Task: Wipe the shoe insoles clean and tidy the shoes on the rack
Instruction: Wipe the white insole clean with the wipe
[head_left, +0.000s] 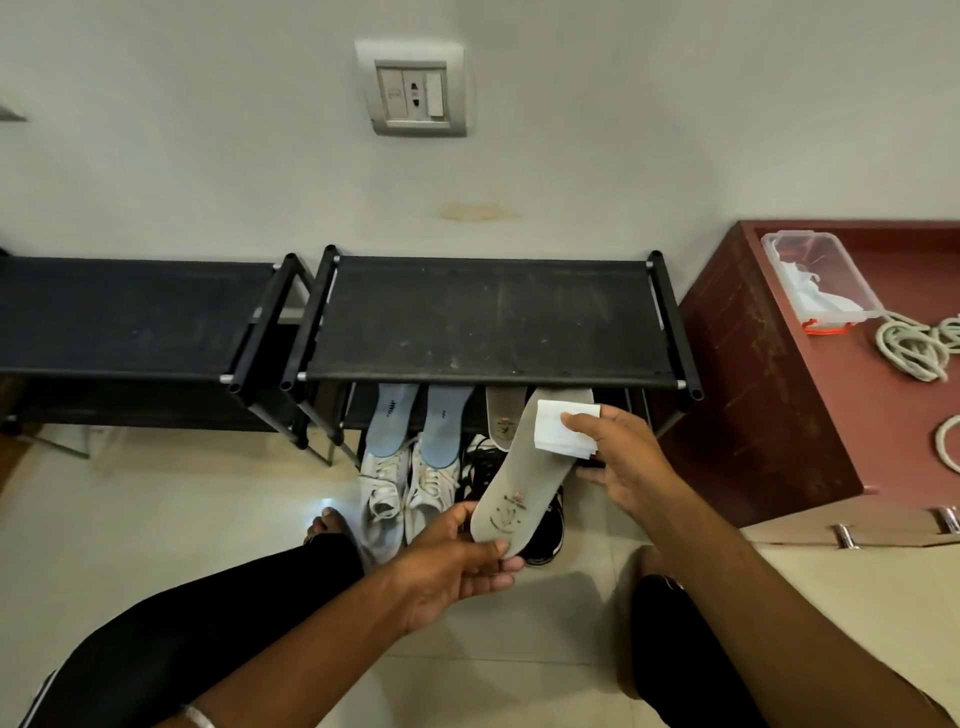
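Two hands at work in front of the black shoe rack (488, 317). Left hand (457, 566) pinches the heel end of a grey insole (524, 467), thumb on top, fingers curled underneath. Insole held tilted, toe end pointing up toward the rack's front rail. Right hand (623, 457) presses a folded white wipe (563, 428) against the insole's upper part, fingers closed around the wipe. Below the rack's top shelf: two blue insoles (415, 421) propped upright above white sneakers (405, 493); a second grey insole (504, 415) beside them, above black shoes (545, 530).
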